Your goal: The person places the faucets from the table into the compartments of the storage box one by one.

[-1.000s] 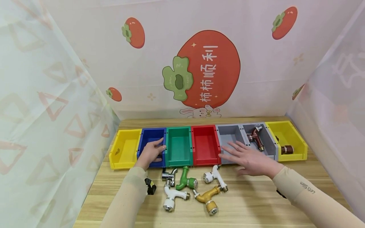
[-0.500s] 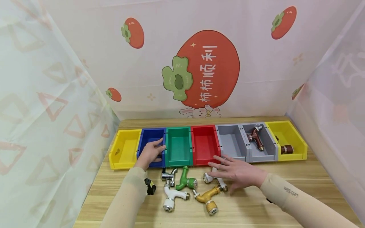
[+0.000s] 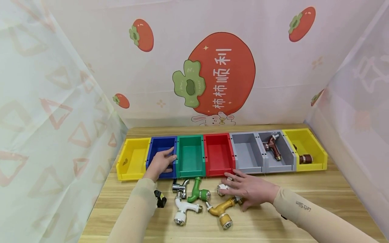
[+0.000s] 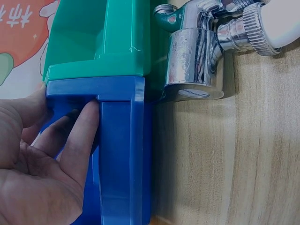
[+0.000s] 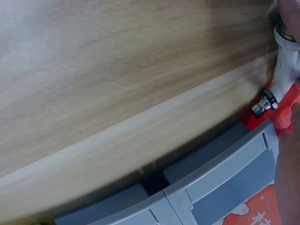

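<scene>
My left hand (image 3: pixel 160 164) reaches into the blue bin (image 3: pixel 162 143) in the head view, its fingers mostly straight. In the left wrist view the fingertips touch the bin's side wall beside the green bin (image 4: pixel 96 70). My right hand (image 3: pixel 252 189) is over a white faucet (image 3: pixel 223 189), partly covering it, with the fingers spread. The right wrist view shows the white faucet (image 5: pixel 286 70) between the thumb near its brass end and the other fingers; firm contact cannot be told. Close by lie a yellow-gold faucet (image 3: pixel 219 210), a green faucet (image 3: pixel 197 193), another white faucet (image 3: pixel 181 211) and a chrome faucet (image 3: pixel 181 187).
Several bins form a row at the back: a yellow bin (image 3: pixel 134 157), the blue and green ones, a red bin (image 3: pixel 218 153), two grey ones and another yellow bin (image 3: pixel 307 145). A brown faucet (image 3: pixel 273 147) lies in the right grey bin, more brown parts in the last.
My right hand has moved left and down, from in front of the left grey bin to over the white faucet. My left hand has stayed in the blue bin.
</scene>
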Demonstrator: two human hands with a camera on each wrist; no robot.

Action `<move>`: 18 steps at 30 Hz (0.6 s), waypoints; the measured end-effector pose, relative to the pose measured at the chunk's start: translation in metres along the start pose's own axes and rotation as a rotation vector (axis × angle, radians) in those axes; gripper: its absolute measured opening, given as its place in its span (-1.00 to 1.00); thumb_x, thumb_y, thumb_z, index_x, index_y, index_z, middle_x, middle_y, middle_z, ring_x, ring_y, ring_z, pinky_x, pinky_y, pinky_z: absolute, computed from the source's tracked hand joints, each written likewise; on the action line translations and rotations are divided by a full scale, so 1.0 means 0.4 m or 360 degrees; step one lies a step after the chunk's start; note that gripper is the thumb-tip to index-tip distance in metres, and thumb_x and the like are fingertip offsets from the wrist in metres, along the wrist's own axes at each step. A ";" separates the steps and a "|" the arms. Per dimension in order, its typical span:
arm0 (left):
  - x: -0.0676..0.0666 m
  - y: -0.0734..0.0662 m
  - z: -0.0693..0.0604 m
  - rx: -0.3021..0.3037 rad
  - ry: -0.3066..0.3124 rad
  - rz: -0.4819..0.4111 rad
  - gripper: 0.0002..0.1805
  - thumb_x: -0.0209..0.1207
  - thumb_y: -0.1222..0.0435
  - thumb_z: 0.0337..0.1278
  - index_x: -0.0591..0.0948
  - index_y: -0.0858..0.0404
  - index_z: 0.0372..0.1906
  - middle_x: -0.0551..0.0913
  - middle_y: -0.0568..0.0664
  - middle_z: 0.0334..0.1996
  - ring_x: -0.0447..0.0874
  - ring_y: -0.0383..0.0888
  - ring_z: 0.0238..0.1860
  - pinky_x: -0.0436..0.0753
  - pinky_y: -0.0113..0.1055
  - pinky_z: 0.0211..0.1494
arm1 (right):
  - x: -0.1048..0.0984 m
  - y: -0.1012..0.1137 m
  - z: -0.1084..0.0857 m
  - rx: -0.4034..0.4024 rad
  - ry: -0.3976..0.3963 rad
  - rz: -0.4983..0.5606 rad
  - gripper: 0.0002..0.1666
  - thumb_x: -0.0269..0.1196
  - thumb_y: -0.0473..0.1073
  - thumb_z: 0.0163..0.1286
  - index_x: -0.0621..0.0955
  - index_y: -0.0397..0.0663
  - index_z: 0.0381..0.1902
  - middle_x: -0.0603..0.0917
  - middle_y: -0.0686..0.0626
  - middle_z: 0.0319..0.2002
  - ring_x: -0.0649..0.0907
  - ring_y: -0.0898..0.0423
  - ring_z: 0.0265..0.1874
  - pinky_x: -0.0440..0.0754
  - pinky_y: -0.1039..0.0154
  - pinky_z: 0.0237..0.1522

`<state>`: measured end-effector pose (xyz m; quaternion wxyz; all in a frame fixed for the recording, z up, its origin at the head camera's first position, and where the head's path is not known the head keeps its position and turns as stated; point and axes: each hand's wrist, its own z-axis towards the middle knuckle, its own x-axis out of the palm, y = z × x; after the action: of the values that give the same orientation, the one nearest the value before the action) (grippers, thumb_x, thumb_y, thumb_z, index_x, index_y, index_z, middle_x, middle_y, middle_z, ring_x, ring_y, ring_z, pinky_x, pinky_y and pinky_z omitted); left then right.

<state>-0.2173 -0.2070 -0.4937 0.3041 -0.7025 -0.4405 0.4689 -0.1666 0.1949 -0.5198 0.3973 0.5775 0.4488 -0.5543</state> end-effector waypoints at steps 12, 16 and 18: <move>0.001 0.001 0.000 0.0003 0.0006 -0.0017 -0.35 0.14 0.10 0.51 0.25 -0.18 0.59 0.50 0.12 0.41 0.57 0.11 0.30 0.74 -0.04 0.09 | 0.011 0.012 -0.034 -0.0047 -0.0048 0.0111 0.20 0.44 0.36 0.18 0.13 0.30 0.65 0.37 -0.10 0.52 0.35 -0.25 0.48 0.41 -0.21 0.42; 0.000 0.001 0.000 0.0002 0.0007 -0.0029 -0.35 0.15 0.10 0.51 0.26 -0.18 0.59 0.49 0.12 0.41 0.57 0.10 0.30 0.74 -0.04 0.09 | 0.006 0.015 -0.041 -0.0026 -0.0004 0.0198 0.15 0.40 0.34 0.24 0.11 0.34 0.66 0.36 -0.12 0.52 0.34 -0.29 0.48 0.45 -0.21 0.38; 0.000 0.001 -0.001 0.0000 0.0009 -0.0036 -0.35 0.15 0.10 0.51 0.25 -0.18 0.59 0.48 0.11 0.42 0.56 0.11 0.31 0.74 -0.04 0.10 | 0.003 0.015 -0.041 -0.0021 0.0007 0.0210 0.14 0.40 0.34 0.24 0.12 0.35 0.65 0.37 -0.13 0.51 0.36 -0.30 0.47 0.48 -0.20 0.36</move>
<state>-0.2169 -0.2073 -0.4940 0.3106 -0.6988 -0.4476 0.4635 -0.1561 0.2090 -0.5203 0.4357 0.6044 0.4144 -0.5226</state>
